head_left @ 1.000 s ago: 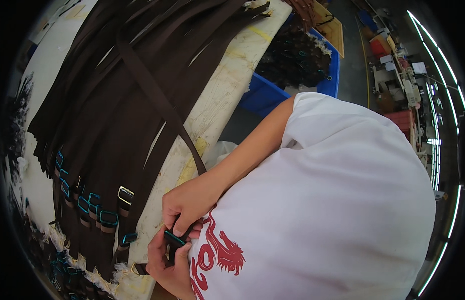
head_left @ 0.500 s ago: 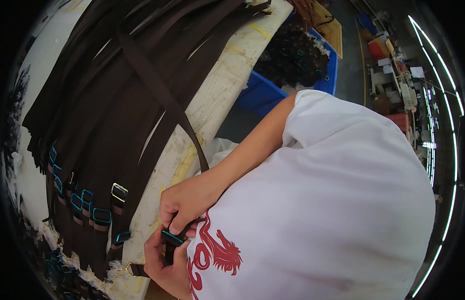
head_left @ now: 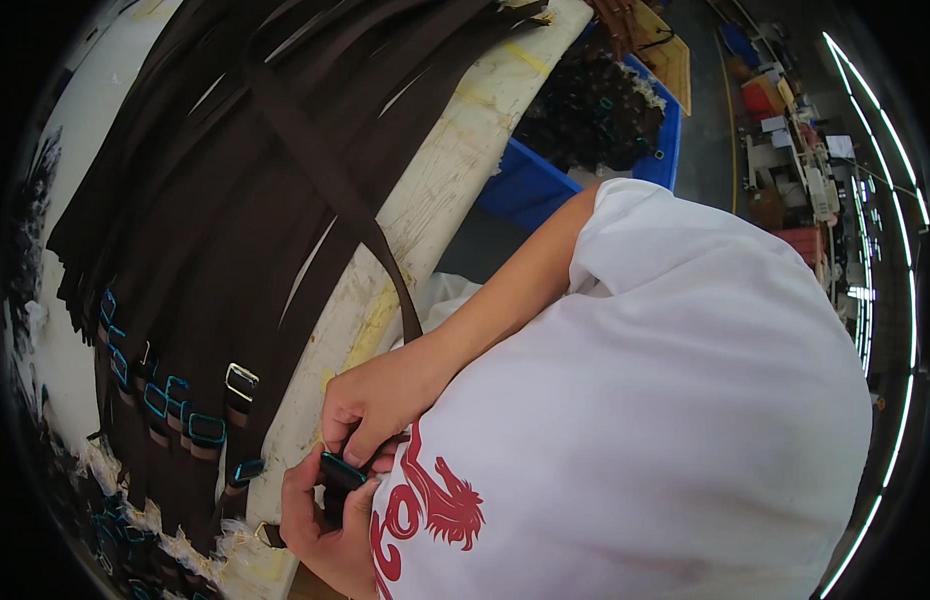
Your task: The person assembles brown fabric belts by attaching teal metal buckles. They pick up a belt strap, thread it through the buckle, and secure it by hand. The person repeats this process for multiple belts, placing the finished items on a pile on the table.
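Near the table's edge both hands meet close to my white shirt. My left hand (head_left: 325, 530) is closed around a dark slide buckle (head_left: 343, 471) with a teal rim, its fingers and thumb on either side. Just above, my right hand (head_left: 380, 400) pinches dark strap webbing at the buckle; its fingertips are partly hidden. A long dark brown strap (head_left: 355, 212) runs from the pile over the table edge and passes behind my right wrist. Beside my left hand, a short strap piece with a gold-coloured metal ring (head_left: 265, 533) lies at the edge.
Dark brown straps (head_left: 215, 200) cover the worn white table (head_left: 435, 180), several ending in teal-rimmed buckles (head_left: 205, 430) and one in a pale gold buckle (head_left: 241, 381). Beyond the table stands a blue crate (head_left: 530, 185) heaped with dark straps. More buckles (head_left: 125, 540) lie at lower left.
The buckle has turned slightly and shifted a little up and left between my fingers. My left hand has edged left; the right has barely moved.
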The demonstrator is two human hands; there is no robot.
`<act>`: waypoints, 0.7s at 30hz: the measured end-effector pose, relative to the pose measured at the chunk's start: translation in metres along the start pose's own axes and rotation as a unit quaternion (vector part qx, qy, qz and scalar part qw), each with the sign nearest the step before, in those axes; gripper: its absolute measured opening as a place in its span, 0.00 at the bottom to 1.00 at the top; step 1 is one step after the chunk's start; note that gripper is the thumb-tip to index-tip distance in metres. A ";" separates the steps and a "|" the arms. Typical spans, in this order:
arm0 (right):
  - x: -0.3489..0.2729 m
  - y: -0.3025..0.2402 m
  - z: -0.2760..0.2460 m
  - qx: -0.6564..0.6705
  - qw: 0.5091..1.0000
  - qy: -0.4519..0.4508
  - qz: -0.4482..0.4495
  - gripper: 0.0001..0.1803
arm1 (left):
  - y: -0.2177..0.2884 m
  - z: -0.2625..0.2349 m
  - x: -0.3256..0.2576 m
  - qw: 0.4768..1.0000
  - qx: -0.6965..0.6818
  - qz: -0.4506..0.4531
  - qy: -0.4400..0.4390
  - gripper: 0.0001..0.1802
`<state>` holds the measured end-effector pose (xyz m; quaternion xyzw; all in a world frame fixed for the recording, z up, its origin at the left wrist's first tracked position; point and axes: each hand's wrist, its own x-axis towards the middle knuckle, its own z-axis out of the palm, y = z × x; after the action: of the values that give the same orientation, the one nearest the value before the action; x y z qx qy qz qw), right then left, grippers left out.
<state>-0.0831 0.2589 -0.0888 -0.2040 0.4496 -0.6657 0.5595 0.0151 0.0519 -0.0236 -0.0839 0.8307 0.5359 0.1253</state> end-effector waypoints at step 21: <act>0.019 -0.031 0.007 -0.138 0.972 0.026 -0.186 0.21 | 0.034 -0.046 0.027 0.911 0.293 0.289 0.015 0.15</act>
<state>-0.1010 0.2379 -0.0639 -0.3419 0.5057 -0.6948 0.3803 -0.0257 0.0238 0.0163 0.1918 0.9402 0.2800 -0.0287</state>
